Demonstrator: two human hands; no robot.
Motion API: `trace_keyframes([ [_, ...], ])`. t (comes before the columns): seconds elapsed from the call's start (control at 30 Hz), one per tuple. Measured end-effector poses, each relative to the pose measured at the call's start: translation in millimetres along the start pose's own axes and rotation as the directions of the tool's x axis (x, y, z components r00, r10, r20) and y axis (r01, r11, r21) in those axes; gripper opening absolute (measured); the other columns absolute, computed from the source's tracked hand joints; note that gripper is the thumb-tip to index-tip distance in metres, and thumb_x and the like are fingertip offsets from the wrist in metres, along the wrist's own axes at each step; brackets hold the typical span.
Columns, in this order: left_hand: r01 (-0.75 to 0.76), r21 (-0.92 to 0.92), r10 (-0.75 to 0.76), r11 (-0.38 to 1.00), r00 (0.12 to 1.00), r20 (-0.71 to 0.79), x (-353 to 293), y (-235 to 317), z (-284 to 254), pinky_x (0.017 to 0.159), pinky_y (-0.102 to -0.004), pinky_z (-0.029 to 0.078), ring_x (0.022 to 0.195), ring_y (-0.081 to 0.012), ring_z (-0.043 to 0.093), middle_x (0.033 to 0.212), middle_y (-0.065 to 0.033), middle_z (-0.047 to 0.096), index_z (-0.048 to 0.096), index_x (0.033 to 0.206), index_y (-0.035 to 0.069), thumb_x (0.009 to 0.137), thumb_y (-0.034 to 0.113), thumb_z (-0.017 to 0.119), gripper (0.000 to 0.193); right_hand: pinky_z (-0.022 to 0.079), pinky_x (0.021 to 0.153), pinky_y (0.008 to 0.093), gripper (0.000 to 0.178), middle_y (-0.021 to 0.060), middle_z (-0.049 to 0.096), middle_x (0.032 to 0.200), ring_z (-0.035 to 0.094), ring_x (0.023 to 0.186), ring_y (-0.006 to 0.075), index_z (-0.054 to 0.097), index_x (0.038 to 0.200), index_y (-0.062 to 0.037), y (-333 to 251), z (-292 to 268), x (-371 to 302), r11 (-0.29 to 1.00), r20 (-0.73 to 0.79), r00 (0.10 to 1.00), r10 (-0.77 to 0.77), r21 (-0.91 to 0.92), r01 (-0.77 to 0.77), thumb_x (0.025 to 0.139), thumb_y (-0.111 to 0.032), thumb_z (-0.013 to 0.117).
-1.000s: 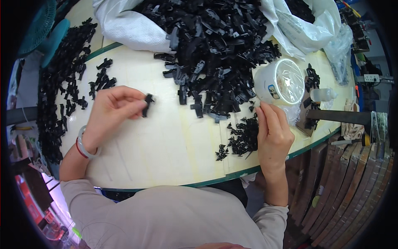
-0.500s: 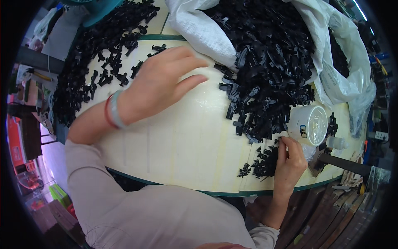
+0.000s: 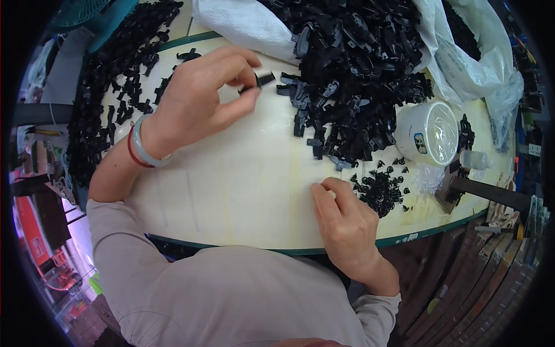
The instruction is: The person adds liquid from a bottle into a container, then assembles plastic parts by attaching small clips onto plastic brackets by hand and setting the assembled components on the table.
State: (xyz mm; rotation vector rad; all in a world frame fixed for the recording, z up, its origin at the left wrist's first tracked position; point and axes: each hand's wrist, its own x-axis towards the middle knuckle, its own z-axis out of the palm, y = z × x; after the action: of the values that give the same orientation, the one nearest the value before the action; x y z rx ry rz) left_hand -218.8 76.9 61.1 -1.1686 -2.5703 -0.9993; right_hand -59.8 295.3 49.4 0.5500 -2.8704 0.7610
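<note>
My left hand [image 3: 199, 92], with a pale bangle and a red band at its wrist, is over the table's middle left. Its thumb and fingers hold a small black plastic part [image 3: 265, 79], partly hidden by the fingers. Closer to the table's front edge, my right hand [image 3: 350, 225] is closed in a pinch; what sits between its fingertips, if anything, cannot be made out. Beside that hand lies a pile of tiny black pieces [image 3: 381, 191]. A large heap of black plastic parts [image 3: 347, 87] spills from a white woven sack [image 3: 245, 26] in front of me.
More black parts [image 3: 92, 110] cover the table's left side. A white tub [image 3: 413, 136] stands to the right, near a small translucent bottle [image 3: 477, 160] and a dark metal bar [image 3: 491, 191]. A teal fan [image 3: 81, 14] is at the far left. The pale tabletop [image 3: 243, 179] has a green edge.
My left hand has taken hold of a black part near the heap. My right hand has moved left from the tiny pieces, its fingers pinched. The view has shifted slightly.
</note>
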Motion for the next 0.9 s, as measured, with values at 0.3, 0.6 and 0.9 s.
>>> trace_keyframes([
  [0.3, 0.688, -0.695, -0.241, 0.208, 0.725, 0.645, -8, 27, 15, 0.080, -0.0217, 0.048, 0.090, -0.0093, 0.058, 0.104, -0.0107, 0.061, 0.061, 0.095, -0.003, 0.080, -0.003, 0.064, 0.016, 0.048, 0.050, 0.0254, 0.022, 0.0099, 0.063, 0.090, 0.061, 0.058, 0.0183, 0.063, 0.088, 0.0013, 8, 1, -3, 0.994, -0.066, 0.994, -0.085, 0.070, 0.090, 0.067, 0.008, 0.067],
  [0.6, 0.778, -0.624, -0.021, 0.071, 0.627, 0.779, -5, 39, 43, 0.066, -0.0201, 0.049, 0.077, -0.0100, 0.063, 0.092, -0.0066, 0.064, 0.059, 0.097, 0.000, 0.087, 0.009, 0.061, 0.013, 0.056, 0.069, 0.0267, 0.018, 0.0169, 0.059, 0.096, 0.065, 0.081, 0.0215, 0.063, 0.086, 0.0087, 19, -25, -7, 0.545, -0.200, 0.869, 0.453, 0.833, -0.093, 0.070, 0.017, 0.063],
  [0.9, 0.671, -0.739, -0.011, -0.052, 0.740, 0.672, -11, 41, 58, 0.083, -0.0305, 0.052, 0.094, -0.0244, 0.064, 0.112, -0.0168, 0.058, 0.058, 0.099, -0.003, 0.087, 0.003, 0.056, 0.014, 0.057, 0.077, 0.0314, 0.019, 0.0197, 0.058, 0.102, 0.065, 0.084, 0.0234, 0.062, 0.094, 0.0092, 32, -18, -16, 0.306, -0.151, 0.868, 0.472, 0.952, -0.001, 0.077, 0.016, 0.057],
])
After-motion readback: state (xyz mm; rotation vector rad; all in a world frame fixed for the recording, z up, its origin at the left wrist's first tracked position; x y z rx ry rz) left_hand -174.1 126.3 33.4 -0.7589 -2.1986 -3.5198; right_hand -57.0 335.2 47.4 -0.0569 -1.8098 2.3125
